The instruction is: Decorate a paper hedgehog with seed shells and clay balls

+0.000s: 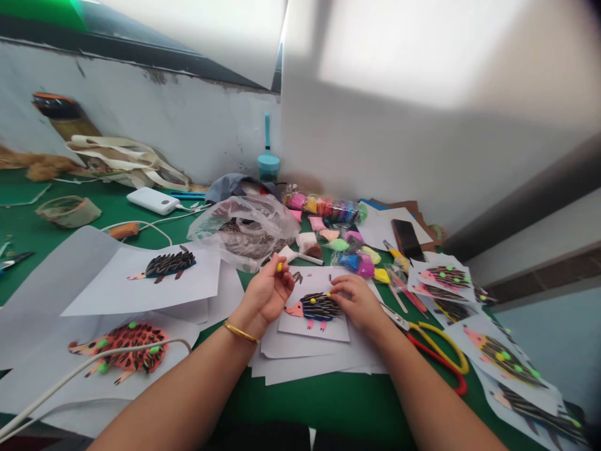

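Note:
A hedgehog picture [323, 311] lies on white paper in front of me, with a pink clay face and feet, a blue clay edge and sunflower seeds for spines. One yellow clay ball [313, 301] sits on its back. My right hand [354, 300] reaches in from the right, its fingertips closed at a second small yellow clay ball [329, 295] on the spines. Left of the picture, my left hand [268, 288] is raised with the palm turned up, a lump of yellow clay [280, 267] pinched by thumb and fingers. A few loose seeds [297, 277] lie beyond the hedgehog.
Behind the picture are a plastic bag of seeds [248, 235] and coloured clay packets [350, 262]. Large scissors [436, 354] lie beside my right forearm. Other hedgehog pictures [504, 357] are stacked at right, another [169, 266] at left. A white cable [94, 356] crosses the lower left.

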The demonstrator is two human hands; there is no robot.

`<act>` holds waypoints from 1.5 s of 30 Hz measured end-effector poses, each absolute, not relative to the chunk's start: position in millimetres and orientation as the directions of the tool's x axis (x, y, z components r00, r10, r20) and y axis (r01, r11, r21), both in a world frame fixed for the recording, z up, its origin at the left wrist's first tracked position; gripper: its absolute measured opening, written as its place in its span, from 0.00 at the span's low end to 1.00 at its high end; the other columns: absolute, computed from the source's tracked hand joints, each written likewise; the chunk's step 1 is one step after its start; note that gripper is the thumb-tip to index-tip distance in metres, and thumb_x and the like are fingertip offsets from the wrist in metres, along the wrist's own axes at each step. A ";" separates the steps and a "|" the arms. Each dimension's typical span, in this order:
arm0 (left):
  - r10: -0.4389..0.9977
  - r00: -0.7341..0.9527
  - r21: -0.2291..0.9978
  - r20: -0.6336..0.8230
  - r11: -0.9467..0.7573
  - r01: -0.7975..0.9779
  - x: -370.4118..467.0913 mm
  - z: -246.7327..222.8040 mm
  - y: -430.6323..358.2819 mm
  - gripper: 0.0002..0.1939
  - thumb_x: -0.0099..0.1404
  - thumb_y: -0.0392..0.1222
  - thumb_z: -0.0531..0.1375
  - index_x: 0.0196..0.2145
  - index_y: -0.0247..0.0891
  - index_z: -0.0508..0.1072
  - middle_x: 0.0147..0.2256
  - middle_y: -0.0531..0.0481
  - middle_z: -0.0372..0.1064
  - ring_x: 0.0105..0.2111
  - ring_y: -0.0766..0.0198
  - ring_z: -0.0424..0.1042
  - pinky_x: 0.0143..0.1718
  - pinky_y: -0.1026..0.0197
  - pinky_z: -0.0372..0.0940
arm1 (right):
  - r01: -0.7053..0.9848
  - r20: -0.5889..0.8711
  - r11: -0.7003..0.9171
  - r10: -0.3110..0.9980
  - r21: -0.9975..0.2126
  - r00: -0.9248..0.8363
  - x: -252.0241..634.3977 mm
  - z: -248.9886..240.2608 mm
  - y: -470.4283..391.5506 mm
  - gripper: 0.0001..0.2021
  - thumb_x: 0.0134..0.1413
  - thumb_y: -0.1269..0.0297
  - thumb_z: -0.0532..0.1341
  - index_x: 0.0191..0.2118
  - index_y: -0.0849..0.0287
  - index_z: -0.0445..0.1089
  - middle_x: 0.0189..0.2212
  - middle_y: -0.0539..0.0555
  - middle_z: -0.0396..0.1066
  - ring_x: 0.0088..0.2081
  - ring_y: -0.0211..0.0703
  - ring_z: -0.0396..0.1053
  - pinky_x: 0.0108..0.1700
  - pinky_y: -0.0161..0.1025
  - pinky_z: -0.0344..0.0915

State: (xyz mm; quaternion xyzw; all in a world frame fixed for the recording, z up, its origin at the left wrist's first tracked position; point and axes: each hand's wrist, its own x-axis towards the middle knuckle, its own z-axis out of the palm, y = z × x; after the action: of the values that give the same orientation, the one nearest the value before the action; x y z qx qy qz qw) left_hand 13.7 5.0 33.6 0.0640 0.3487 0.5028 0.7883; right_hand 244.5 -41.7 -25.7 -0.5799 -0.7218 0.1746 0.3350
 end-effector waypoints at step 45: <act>0.994 0.041 0.913 -0.103 0.110 -0.394 14.6 5.7 23.7 0.21 0.50 0.47 0.71 0.40 0.35 0.77 0.34 0.48 0.76 0.29 0.69 0.71 0.34 0.65 0.66 | 0.989 0.316 0.022 0.948 -0.147 0.026 251.3 13.5 66.6 0.08 0.54 0.63 0.63 0.39 0.53 0.78 0.41 0.61 0.74 0.46 0.56 0.66 0.46 0.50 0.60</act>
State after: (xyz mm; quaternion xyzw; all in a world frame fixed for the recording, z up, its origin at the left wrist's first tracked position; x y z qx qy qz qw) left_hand 14.6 23.7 5.7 0.3655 0.4105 0.5578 0.6218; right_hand 251.3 66.6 13.5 -0.6967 -0.6951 -0.0611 0.1665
